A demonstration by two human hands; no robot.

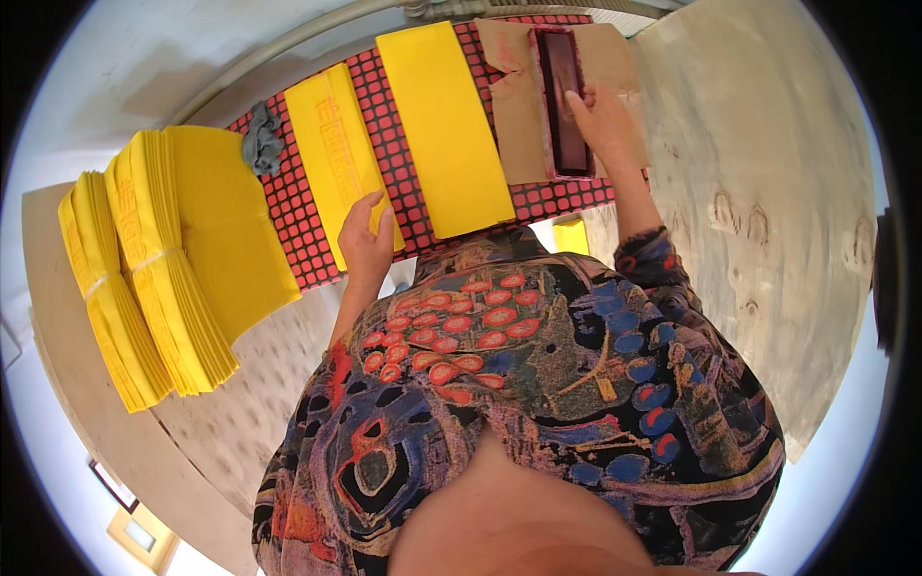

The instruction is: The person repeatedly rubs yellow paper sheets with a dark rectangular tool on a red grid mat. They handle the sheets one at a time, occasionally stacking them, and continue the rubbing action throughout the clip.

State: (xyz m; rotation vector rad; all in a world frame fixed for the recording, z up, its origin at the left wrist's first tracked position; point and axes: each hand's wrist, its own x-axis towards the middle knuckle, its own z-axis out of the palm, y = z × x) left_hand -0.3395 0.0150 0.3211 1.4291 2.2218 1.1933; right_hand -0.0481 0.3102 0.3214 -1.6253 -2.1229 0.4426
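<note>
My left hand [366, 234] rests at the near end of a folded yellow paper strip [328, 137]. That strip bears red printed characters, and the thumb stands apart from the fingers. To its right lies a second yellow folded strip [443, 129] with no print visible on its top. My right hand [609, 129] is over a long, narrow ink tray [545, 115] with red-stained rims and a dark purplish inside. Its thumb and curled fingers reach into the tray's middle; whether they grip something there is hidden. Brown cardboard [518, 137] lies under the tray.
A red-and-black patterned cloth [392, 147] covers the work surface. At the left are tied yellow paper bundles [155, 252], loose yellow sheets [223, 216] and a crumpled grey cloth [263, 140]. A wooden board [756, 216] stretches along the right. A pipe [288, 47] runs behind.
</note>
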